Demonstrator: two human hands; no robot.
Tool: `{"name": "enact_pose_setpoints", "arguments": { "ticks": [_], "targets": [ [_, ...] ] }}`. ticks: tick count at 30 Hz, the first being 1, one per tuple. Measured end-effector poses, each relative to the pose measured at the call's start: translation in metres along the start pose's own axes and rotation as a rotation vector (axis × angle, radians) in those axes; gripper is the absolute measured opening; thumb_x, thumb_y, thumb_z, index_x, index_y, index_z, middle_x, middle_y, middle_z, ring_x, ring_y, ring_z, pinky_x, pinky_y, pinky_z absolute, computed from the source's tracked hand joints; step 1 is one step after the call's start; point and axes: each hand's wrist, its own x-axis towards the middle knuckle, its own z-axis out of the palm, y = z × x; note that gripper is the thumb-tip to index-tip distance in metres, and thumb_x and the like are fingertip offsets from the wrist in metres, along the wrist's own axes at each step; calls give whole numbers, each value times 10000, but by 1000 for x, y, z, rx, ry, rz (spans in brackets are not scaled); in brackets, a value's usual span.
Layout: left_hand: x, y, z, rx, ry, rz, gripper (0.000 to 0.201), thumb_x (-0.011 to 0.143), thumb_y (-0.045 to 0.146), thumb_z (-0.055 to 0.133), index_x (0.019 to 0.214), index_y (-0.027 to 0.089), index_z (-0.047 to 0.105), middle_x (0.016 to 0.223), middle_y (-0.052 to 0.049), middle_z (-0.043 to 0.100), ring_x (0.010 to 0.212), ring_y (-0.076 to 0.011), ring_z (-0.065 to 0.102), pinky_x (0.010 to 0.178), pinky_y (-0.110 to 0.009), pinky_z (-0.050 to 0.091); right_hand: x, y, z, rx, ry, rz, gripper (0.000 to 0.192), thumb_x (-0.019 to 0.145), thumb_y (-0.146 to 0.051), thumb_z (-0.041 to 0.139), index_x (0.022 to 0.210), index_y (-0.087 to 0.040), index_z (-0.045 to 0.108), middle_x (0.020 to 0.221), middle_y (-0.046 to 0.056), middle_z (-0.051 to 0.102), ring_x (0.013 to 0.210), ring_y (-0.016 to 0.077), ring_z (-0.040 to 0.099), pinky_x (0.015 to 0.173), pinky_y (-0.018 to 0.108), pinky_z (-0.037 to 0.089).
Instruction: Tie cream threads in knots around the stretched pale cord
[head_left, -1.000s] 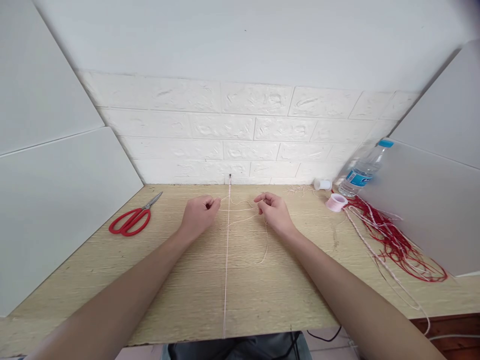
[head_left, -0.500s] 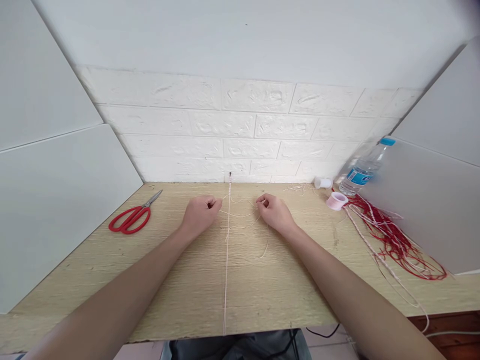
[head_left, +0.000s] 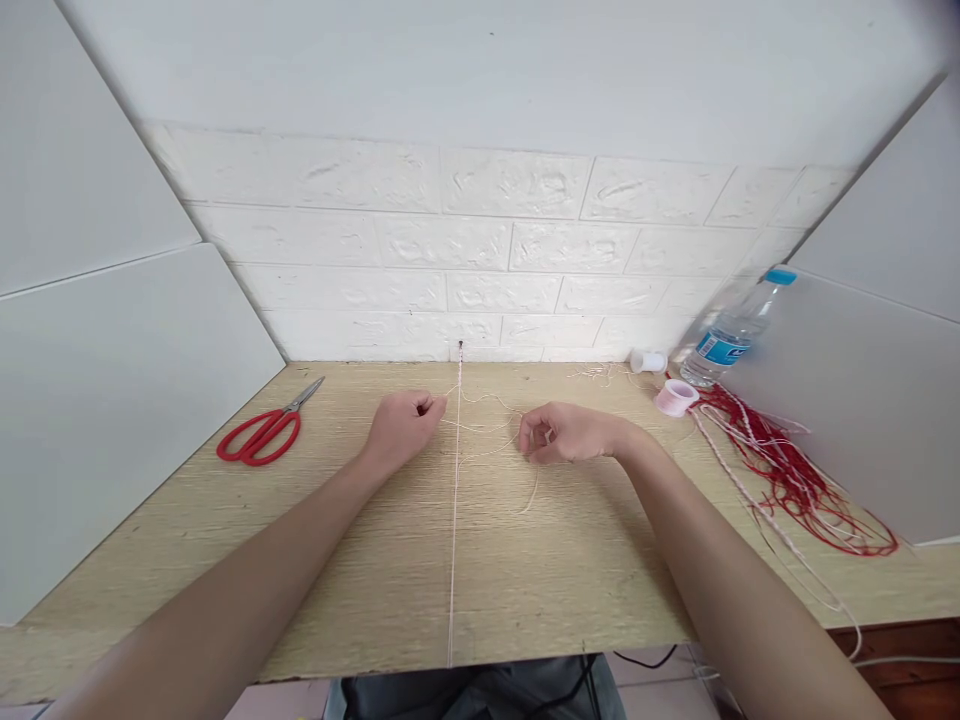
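Observation:
A taut pale cord [head_left: 453, 560] runs from a small hook point [head_left: 460, 345] at the wall's foot to the table's front edge; its far end looks braided pink and dark. Left of it, my left hand [head_left: 407, 425] is closed, pinching a thin cream thread between thumb and forefinger. My right hand [head_left: 570, 433] is to the right, palm turned inward, fingers curled and pinched at the loose cream thread [head_left: 487, 427]. Loops of that thread cross the taut cord, and a loose tail [head_left: 533, 495] hangs below my right hand.
Red-handled scissors [head_left: 262, 436] lie at the left. To the right are a pink thread spool [head_left: 676, 397], a white spool [head_left: 648, 361], a water bottle [head_left: 726, 345] and a heap of red and pink cords [head_left: 787, 470]. White panels flank the table on both sides.
My right hand has shifted slightly right and toward me, its wrist turning so the fingers point left. My left hand stays nearly still, holding the thread.

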Motion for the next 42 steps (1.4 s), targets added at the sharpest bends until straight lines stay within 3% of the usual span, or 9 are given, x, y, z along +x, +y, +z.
{"name": "enact_pose_setpoints", "arguments": {
  "ticks": [4, 12, 18, 22, 30, 35, 38, 42],
  "targets": [
    [-1, 0, 1, -3, -9, -18, 415, 828, 402, 474, 545, 189, 256, 517, 38, 274, 511, -95, 295, 531, -258, 254, -4, 2, 2, 74, -92, 98, 218, 545, -165, 727, 758, -212, 714, 591, -25, 614, 464, 108, 493, 409, 201, 308],
    [-1, -1, 1, -5, -30, -26, 418, 828, 412, 478, 551, 187, 259, 519, 38, 270, 519, -95, 298, 531, -253, 255, -3, -5, 4, -100, -54, -58, 53, 657, -212, 682, 694, -190, 713, 621, -6, 626, 527, 112, 506, 479, 223, 354],
    [0, -3, 4, -10, -30, -32, 416, 821, 417, 474, 536, 189, 276, 515, 37, 275, 510, -96, 302, 520, -255, 253, 0, -29, 13, -6, 227, -168, 138, 751, -309, 648, 787, -177, 668, 593, -25, 522, 529, 97, 431, 476, 215, 314],
    [0, -3, 5, -19, -21, -27, 419, 825, 423, 471, 537, 189, 277, 509, 39, 289, 511, -97, 308, 522, -253, 258, 4, -38, 26, 131, 349, -254, 151, 781, -329, 626, 808, -180, 624, 606, -33, 488, 538, 94, 407, 499, 222, 321],
    [0, -5, 6, -6, -29, -17, 429, 832, 440, 472, 528, 188, 305, 508, 42, 312, 511, -98, 327, 521, -256, 267, 21, -33, 57, 140, 498, -285, 165, 774, -205, 566, 930, -178, 612, 693, -20, 560, 612, 106, 493, 571, 230, 378],
    [1, -5, 6, 8, -68, -11, 381, 814, 451, 501, 548, 180, 475, 527, 32, 471, 532, -111, 420, 533, -255, 304, 30, -27, 69, 115, 622, -235, 163, 793, -222, 549, 932, -181, 623, 725, -13, 589, 601, 102, 488, 565, 228, 382],
    [2, -3, 2, -29, -135, -21, 280, 785, 415, 534, 668, 179, 628, 620, 6, 608, 582, -131, 507, 560, -254, 358, 31, -26, 71, 113, 610, -210, 143, 792, -228, 557, 903, -182, 634, 729, -10, 606, 602, 103, 497, 556, 227, 383],
    [5, -2, -6, -49, -219, -3, 195, 729, 308, 560, 786, 193, 706, 691, -6, 660, 608, -137, 539, 574, -253, 389, 31, -26, 73, 96, 570, -217, 138, 790, -214, 559, 896, -185, 641, 719, -13, 607, 594, 102, 498, 549, 229, 383]
  ]
}}
